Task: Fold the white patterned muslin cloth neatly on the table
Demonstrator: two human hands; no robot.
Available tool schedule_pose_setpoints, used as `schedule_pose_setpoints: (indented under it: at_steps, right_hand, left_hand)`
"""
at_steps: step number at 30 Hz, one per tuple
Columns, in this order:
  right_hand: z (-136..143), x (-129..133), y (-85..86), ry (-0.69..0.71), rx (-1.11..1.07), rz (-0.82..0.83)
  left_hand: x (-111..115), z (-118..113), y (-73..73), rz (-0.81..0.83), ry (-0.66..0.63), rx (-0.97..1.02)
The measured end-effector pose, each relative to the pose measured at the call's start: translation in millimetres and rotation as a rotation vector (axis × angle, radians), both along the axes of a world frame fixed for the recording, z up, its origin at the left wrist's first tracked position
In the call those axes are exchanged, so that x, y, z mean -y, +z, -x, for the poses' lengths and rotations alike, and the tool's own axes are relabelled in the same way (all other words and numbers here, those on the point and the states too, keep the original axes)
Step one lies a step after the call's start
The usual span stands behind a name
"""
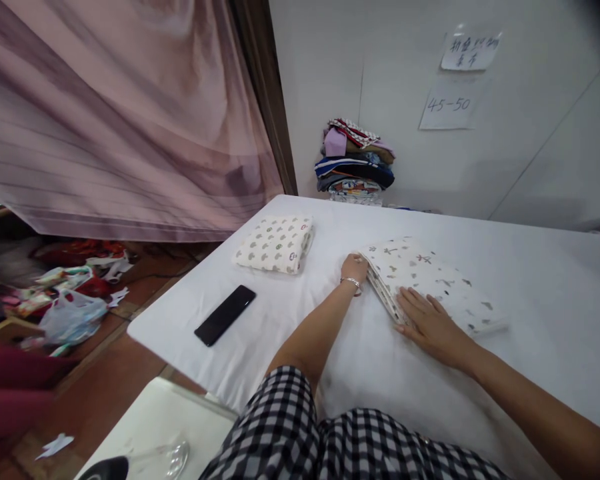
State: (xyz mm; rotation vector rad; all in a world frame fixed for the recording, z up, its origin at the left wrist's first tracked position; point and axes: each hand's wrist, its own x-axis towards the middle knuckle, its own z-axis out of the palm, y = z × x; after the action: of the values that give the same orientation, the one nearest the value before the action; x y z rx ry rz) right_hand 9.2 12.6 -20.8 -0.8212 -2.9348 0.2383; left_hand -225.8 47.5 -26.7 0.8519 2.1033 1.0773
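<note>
A white cloth with small leaf and plant prints (425, 273) lies folded in layers on the white-covered table (540, 287). At its left corner my left hand (355, 268) is closed around the edge, with the fingertips partly hidden by the cloth. My right hand (433, 323) rests flat on the near side of the same cloth, fingers stretched out. To the left sits another folded cloth with a mushroom print (274, 245), touched by neither hand. A black phone (225, 315) lies in front of it.
Behind the table's far edge rises a stack of folded fabrics (355, 160) against the wall. A pink curtain (130, 120) hangs on the left. Plastic bags (75, 317) and clutter cover the floor there. A white stool-like surface (155, 420) stands at lower left, holding a clear glass-like object (175, 457).
</note>
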Motion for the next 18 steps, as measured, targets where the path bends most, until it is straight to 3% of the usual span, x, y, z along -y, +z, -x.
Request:
schedule_pose_setpoints:
  at_steps: [10, 18]
  right_hand:
    - [2.1, 6.4, -6.3, 0.004, -0.001, 0.022]
    - [3.7, 9.2, -4.3, -0.008, 0.015, -0.004]
  left_hand:
    - [-5.0, 0.4, 5.4, 0.021, -0.01, -0.138]
    - [-10.0, 8.2, 17.6, 0.19, -0.196, -0.167]
